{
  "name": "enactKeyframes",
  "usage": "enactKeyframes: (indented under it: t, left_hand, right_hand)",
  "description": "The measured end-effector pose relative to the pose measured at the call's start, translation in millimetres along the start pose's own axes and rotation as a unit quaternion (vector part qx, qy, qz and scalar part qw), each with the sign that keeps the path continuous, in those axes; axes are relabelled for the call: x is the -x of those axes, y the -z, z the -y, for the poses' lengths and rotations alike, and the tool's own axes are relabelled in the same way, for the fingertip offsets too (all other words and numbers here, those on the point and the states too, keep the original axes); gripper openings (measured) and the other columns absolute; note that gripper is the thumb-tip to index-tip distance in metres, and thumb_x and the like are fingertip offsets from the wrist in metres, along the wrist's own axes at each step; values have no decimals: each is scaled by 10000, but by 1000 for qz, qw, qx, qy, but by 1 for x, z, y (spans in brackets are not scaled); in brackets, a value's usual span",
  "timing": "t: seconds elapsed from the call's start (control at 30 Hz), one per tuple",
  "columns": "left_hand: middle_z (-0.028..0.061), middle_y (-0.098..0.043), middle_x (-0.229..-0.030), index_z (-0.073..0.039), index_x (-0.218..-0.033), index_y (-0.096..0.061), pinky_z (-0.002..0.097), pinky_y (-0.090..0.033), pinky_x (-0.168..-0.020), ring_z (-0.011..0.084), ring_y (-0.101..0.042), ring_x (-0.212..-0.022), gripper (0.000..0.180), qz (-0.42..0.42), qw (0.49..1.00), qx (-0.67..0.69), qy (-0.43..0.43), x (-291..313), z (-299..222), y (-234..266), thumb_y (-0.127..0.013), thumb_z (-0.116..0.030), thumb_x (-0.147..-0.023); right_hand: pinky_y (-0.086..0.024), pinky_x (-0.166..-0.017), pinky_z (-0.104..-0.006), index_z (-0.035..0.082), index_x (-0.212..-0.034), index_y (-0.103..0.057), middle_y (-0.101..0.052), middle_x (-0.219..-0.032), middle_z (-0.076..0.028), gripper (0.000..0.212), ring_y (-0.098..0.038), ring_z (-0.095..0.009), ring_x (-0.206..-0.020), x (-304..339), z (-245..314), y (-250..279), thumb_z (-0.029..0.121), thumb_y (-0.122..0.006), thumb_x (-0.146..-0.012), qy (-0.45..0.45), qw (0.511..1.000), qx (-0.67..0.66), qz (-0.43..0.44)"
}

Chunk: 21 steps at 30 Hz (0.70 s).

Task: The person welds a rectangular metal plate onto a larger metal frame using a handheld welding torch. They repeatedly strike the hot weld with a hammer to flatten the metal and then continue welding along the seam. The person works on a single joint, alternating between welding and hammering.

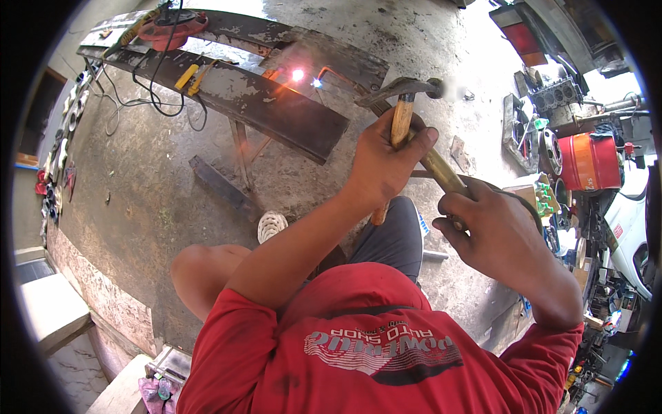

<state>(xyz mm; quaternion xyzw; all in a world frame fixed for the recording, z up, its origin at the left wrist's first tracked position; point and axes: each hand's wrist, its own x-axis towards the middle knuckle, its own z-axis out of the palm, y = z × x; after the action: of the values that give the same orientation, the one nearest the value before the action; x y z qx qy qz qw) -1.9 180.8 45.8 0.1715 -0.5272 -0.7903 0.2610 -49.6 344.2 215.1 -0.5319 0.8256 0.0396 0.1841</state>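
My left hand (386, 155) is closed around the wooden handle of a hammer (402, 119), whose dark metal head stands above my fingers. The handle's lower end shows below the wrist, over my knee. Closed on the rear of a brass gas torch (445, 171) is my right hand (493, 224), thumb and forefinger beside its valve. The torch body passes behind my left hand; whether that hand grips it too, I cannot tell. From the torch runs a bent copper tube (336, 73) with a small bluish flame at its tip. Beside the flame, a spot on the metal glows pinkish-white.
A low bench of worn steel beams (276, 103) stands ahead. On it lie a red round-based tool (172, 29), black cables and a yellow-handled tool (186, 76). A loose metal bar (224, 186) rests on the floor. At right are a red drum (589, 161) and engine parts (555, 96).
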Motion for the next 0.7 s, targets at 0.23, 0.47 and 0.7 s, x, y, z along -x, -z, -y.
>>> enactKeyframes:
  t: [0.23, 0.47, 0.7]
  left_hand:
    - [-58, -652, -834, -99, -1137, -723, 234, -480, -561, 23, -572, -686, 284, 10, 1000, 1, 15, 1, 3, 1, -875, -318, -1036]
    - [-43, -682, -898, -91, -1142, -719, 234, -530, -614, 31, -612, -790, 256, 11, 1000, 19, -16, -2, 14, -3, -862, -281, -1048]
    - [-40, -681, -885, -89, -1123, -713, 235, -519, -598, 29, -602, -744, 244, 17, 1000, 12, 12, -1, 8, -4, -853, -276, -1054]
  right_hand:
    - [-619, -797, -564, 77, -1138, -742, -694, -1004, -222, 230, -768, -447, -857, 1, 1, -2, 288, -767, -1049, -11, 1000, 14, 9]
    - [-619, -789, -561, 84, -1147, -751, -700, -989, -216, 234, -775, -444, -857, 3, 2, 0, 294, -770, -1045, -16, 1000, 25, 10]
    - [-619, -789, -559, 90, -1160, -757, -703, -989, -216, 234, -775, -441, -856, 3, 0, 0, 295, -767, -1047, -19, 1000, 23, 8]
